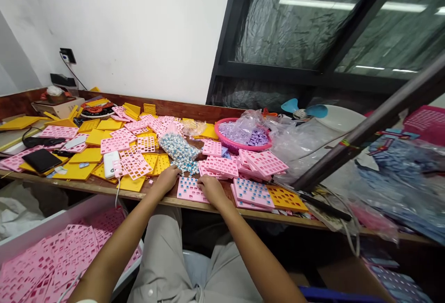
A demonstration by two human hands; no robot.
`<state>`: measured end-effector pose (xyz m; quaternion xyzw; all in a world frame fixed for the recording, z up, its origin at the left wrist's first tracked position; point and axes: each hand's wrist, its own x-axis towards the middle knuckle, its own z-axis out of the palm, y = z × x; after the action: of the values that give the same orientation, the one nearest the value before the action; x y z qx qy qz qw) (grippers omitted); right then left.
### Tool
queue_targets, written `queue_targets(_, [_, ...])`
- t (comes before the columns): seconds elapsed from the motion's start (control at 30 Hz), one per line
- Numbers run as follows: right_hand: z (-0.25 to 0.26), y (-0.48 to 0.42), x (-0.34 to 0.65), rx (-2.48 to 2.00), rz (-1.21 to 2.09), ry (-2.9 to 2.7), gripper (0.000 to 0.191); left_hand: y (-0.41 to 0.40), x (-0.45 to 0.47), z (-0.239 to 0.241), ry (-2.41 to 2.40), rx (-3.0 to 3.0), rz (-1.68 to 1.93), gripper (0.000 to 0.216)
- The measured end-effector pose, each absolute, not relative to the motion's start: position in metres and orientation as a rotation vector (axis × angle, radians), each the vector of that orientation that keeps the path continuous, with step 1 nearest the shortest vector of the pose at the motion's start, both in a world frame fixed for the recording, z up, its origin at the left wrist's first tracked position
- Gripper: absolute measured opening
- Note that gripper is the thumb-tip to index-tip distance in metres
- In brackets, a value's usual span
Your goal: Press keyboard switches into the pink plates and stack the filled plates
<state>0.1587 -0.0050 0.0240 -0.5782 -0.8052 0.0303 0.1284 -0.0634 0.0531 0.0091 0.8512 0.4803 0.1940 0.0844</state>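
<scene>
A pink board (190, 190) with rows of square holes lies at the table's front edge, and small blue pieces fill some holes on its left and top. My right hand (210, 189) rests over its right part with curled fingers at the holes; anything pinched there is too small to make out. At the edge of a heap of small blue-and-white pieces (186, 159), my left hand (168, 179) has its fingers drawn together beside the board's upper left corner. What those fingertips hold, if anything, is hidden. The heap spills out of a clear plastic bag (170, 142).
Stacked pink boards (220, 166) and a blue-dotted board (253, 192) lie to the right, near a slanting metal pole (347, 145). Behind stands a pink basket (239, 147) of purple pieces. Yellow boards (86, 155), a white power bank (110, 164) and a black wallet-like item (41, 160) crowd the left.
</scene>
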Motion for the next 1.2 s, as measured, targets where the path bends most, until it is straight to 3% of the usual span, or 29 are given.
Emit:
queue_targets(0.3, [0.009, -0.036, 0.153, -1.606, -0.228, -2.473, 0.027, 0.050, -0.058, 0.012, 1.556, 2.510, 0.640, 0.021])
queue_targets(0.5, [0.029, -0.010, 0.162, -1.503, 0.060, -2.403, 0.028, 0.003, -0.049, 0.011, 1.259, 2.443, 0.992, 0.029])
queue_targets(0.77, [0.044, 0.061, 0.128, -1.815, 0.207, -2.268, 0.010, -0.013, -0.029, 0.002, 1.283, 2.708, 0.693, 0.023])
queue_targets(0.93, [0.050, 0.073, 0.117, -1.777, 0.241, -2.281, 0.004, -0.006, -0.025, 0.000, 1.367, 2.838, 0.556, 0.020])
queue_targets(1.2, [0.033, 0.018, 0.171, -1.512, 0.221, -2.054, 0.025, -0.002, -0.022, 0.002, 1.449, 2.658, 0.568, 0.027])
